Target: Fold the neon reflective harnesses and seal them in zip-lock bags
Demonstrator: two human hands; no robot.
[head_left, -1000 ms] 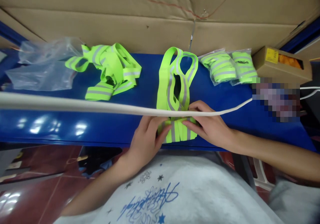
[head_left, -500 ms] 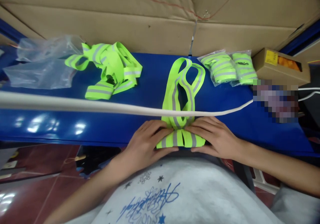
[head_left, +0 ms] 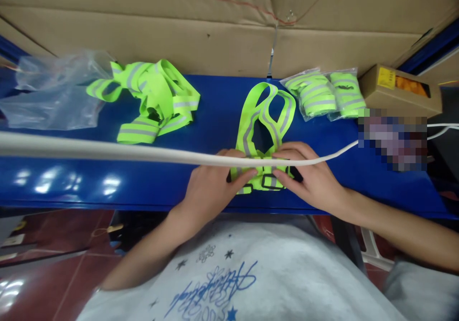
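A neon-yellow reflective strap with a grey stripe lies looped on the blue table in front of me. Its near end is folded into a bundle, where a black buckle shows. My left hand grips the left side of that bundle, thumb on top. From the right, my right hand pinches the other side close to the buckle. The fingertips of both hands are partly hidden by the strap and a white cable crossing in front.
A tangled heap of similar straps lies at the left, beside clear plastic bags. Two bagged straps and a cardboard box stand at the back right. A cardboard wall borders the blue table.
Both hands have moved forward, away from my body, with the folded end of the strap. The fold has turned over, and the black buckle now shows.
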